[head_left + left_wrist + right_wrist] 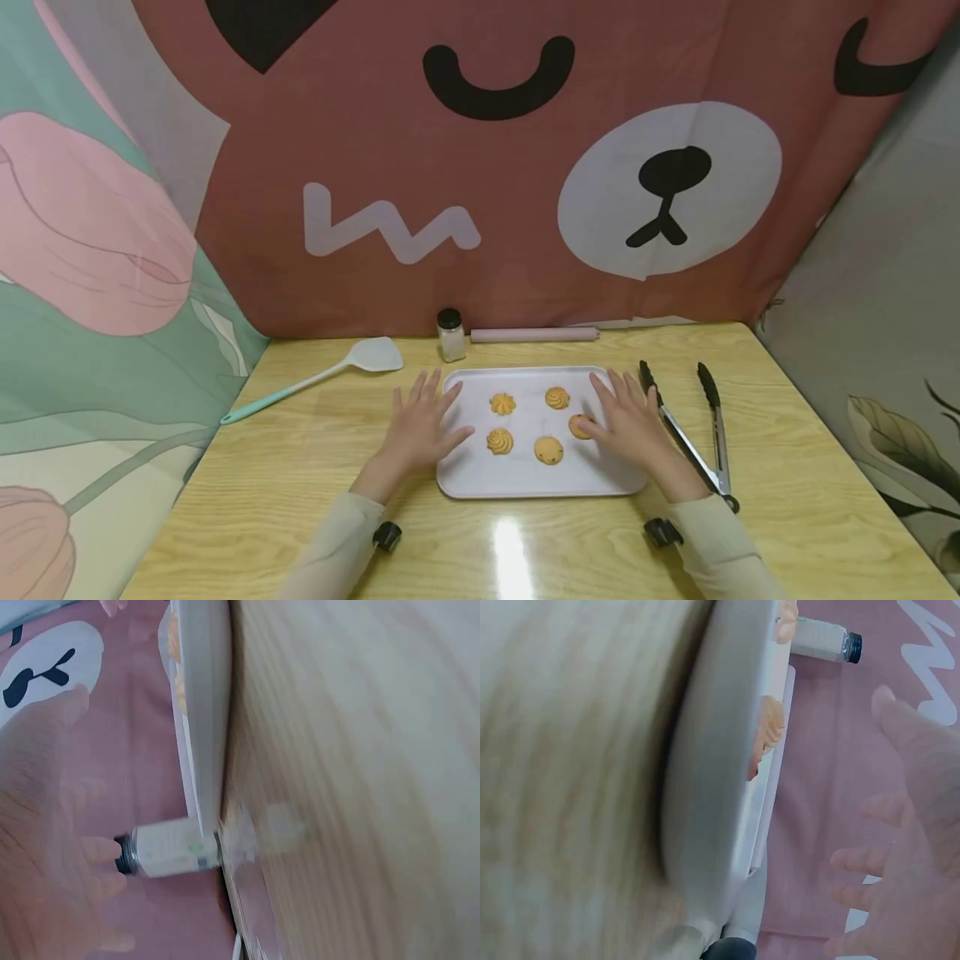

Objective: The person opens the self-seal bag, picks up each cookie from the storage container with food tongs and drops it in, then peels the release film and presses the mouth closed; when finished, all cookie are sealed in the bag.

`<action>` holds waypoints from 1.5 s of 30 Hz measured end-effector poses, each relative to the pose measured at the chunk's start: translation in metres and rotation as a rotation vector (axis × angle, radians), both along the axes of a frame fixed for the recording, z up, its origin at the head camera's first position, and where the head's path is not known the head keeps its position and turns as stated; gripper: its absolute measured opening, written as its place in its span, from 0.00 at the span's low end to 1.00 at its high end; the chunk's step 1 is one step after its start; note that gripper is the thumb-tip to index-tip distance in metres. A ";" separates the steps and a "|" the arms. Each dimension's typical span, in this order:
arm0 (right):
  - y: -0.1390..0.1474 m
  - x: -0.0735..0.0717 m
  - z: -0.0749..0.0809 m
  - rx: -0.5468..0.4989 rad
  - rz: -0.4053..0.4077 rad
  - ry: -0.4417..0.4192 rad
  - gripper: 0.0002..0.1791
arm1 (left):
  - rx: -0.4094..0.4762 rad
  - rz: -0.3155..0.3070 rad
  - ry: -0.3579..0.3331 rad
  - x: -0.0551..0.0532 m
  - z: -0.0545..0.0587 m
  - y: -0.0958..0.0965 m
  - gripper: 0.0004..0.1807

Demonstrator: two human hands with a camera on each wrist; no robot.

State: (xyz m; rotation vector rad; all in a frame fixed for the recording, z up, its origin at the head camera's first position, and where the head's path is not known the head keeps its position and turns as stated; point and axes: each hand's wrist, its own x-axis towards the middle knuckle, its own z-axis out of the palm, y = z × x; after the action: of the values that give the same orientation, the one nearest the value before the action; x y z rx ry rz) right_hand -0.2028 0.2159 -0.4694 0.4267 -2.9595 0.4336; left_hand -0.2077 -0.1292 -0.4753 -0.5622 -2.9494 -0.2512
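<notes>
A white rectangular tray (525, 483) lies on the wooden table, carrying several round golden cookies, among them a swirled cookie (499, 442) and a flatter, dotted cookie (548, 451). My left hand (420, 429) is over the tray's left edge, fingers spread and holding nothing. Above the right side, my right hand (632, 423) is likewise spread, its thumb overlapping one cookie (580, 427) in the head view. Both wrist views show the tray edge-on, with the left hand (45, 832) and right hand (922, 817) raised above its surface.
Behind the tray stand a small black-capped jar (452, 343) and a pale pink rod (534, 335). A spatula (377, 355) with a mint handle lies at the back left. Black-tipped metal tongs (720, 442) lie spread beside my right hand. A bear-print cloth (375, 300) hangs behind the table.
</notes>
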 end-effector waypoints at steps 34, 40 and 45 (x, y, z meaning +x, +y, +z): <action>-0.129 0.009 0.010 -0.132 0.411 0.129 0.32 | 0.049 0.026 -0.304 0.000 -0.014 -0.091 0.26; -0.162 0.010 0.014 -0.021 0.497 0.042 0.35 | 0.056 0.031 -0.314 0.002 -0.010 -0.089 0.26; -0.186 0.012 0.015 0.117 0.578 -0.112 0.37 | 0.055 0.031 -0.312 0.003 -0.008 -0.088 0.26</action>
State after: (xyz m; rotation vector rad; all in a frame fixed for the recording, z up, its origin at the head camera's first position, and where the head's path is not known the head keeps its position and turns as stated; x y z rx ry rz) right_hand -0.1905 0.0303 -0.4549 1.3218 -2.9306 0.3405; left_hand -0.2049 -0.2172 -0.4829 -0.5104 -3.2338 -0.4543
